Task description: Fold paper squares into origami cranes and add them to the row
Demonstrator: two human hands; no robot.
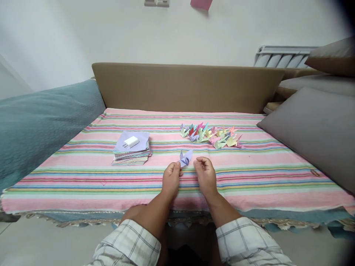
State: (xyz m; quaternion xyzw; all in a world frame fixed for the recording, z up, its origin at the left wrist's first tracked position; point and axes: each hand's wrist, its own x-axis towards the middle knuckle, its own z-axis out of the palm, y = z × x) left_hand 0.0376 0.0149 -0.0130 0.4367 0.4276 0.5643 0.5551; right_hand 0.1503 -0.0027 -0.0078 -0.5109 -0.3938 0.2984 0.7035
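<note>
A light purple origami crane [186, 159] is pinched between the thumb and fingers of my left hand [171, 178], low over the striped cloth. Its wings stick up and outward. My right hand [205, 175] is just right of the crane, not touching it. Its fingers are curled in towards the thumb, and nothing shows between them. Beyond both hands, a cluster of folded paper cranes [221, 142] in many colours lies on the cloth. To the left is a stack of square paper [131, 157], with a purple sheet on top and a white plug adapter [131, 142] on that sheet.
The striped cloth [83, 173] covers a sofa seat. A brown backrest [180, 88] rises behind it. A blue-green covered armrest [50, 122] bounds the left, and grey cushions [316, 129] lean at the right. A small brown item [315, 173] lies near them.
</note>
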